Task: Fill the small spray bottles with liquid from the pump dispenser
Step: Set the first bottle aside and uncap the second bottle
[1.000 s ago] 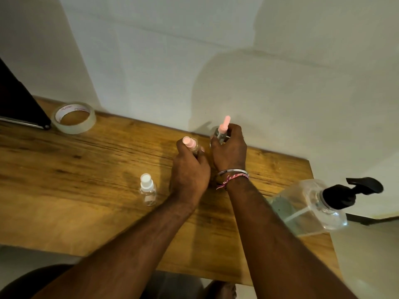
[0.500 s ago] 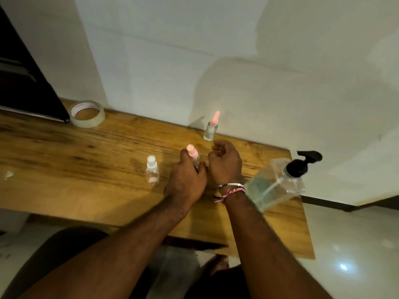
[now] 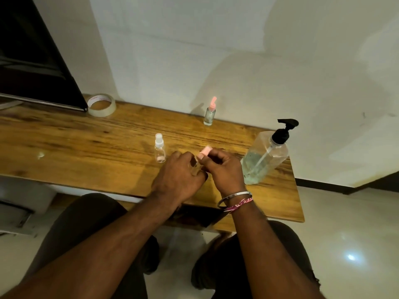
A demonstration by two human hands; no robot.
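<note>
Our left hand (image 3: 177,178) is curled around a small spray bottle (image 3: 197,161) over the table (image 3: 86,147); our right hand (image 3: 224,169) pinches its pink cap (image 3: 205,151). Half a second ago the right hand hung open beside it. The pump dispenser (image 3: 264,156) stands just right, the pink-topped bottle (image 3: 209,112) and white-topped bottle (image 3: 160,148) apart.

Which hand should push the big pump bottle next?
Probably the right hand: the pump dispenser stands just beside it on the table's right end, while the left hand holds the small pink-capped bottle.

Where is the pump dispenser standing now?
In the head view the pump dispenser stands at the right end of the wooden table, just beyond the right hand.
</note>
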